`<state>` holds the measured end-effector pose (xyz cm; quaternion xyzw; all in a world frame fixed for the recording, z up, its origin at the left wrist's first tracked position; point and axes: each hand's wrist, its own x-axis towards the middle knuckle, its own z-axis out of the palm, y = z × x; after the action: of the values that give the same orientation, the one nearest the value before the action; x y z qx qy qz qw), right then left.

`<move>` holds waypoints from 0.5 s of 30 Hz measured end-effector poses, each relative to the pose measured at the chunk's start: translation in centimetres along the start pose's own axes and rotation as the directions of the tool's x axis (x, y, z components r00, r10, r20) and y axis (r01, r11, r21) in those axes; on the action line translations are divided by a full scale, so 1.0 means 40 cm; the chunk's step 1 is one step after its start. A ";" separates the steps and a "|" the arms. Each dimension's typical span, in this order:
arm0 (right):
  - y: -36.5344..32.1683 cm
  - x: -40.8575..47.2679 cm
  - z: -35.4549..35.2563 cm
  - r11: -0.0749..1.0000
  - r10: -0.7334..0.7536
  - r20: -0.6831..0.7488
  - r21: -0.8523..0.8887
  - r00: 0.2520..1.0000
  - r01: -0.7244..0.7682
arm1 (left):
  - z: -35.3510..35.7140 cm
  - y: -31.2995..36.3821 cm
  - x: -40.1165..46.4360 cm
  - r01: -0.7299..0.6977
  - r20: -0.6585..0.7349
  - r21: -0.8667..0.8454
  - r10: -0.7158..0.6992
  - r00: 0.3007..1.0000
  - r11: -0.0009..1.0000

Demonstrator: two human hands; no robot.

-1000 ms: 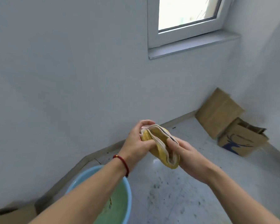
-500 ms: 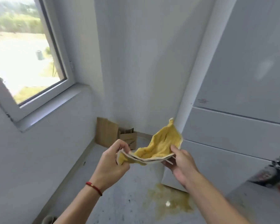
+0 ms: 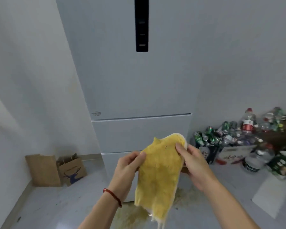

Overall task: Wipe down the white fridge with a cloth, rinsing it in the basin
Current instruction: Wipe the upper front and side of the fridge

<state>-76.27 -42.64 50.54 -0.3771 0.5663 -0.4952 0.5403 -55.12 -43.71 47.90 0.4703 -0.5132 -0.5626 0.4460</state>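
The white fridge (image 3: 139, 90) stands straight ahead, with a black panel strip high on its door and two drawers below. A yellow cloth (image 3: 158, 176) hangs unfolded in front of its lower drawers. My left hand (image 3: 129, 167) pinches the cloth's upper left edge. My right hand (image 3: 193, 162) pinches its upper right corner, thumb on the front. The cloth does not touch the fridge. The basin is out of view.
Two brown paper bags (image 3: 56, 171) lean against the left wall. A heap of cans, bottles and boxes (image 3: 248, 139) fills the floor to the right of the fridge. A yellowish stain (image 3: 130, 217) spreads on the floor at the fridge's foot.
The view has swung right from the window wall and basin to face the fridge. The bunched cloth has been opened out and now hangs flat between both hands.
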 end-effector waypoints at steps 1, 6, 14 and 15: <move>0.014 0.021 -0.116 0.995 0.057 -0.016 -0.084 0.998 -0.059 | 0.115 -0.002 0.033 0.044 0.017 -0.031 -0.043 0.999 0.999; 0.036 0.097 -0.484 0.989 0.136 -0.137 0.073 0.981 -0.127 | 0.481 -0.007 0.158 0.117 -0.022 0.013 -0.116 0.993 0.993; -0.073 0.210 -0.747 0.904 -0.022 0.091 -0.424 0.996 0.059 | 0.725 0.053 0.341 0.153 0.144 -0.047 -0.145 0.979 0.987; -0.088 0.248 -0.773 0.833 -0.060 0.093 -0.544 0.994 0.101 | 0.741 0.061 0.368 0.114 0.189 0.007 -0.113 0.975 0.993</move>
<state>-108.42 -48.24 49.29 -0.5570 0.6480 -0.3210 0.4084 -86.65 -53.69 50.21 0.4424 -0.5243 -0.6303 0.3634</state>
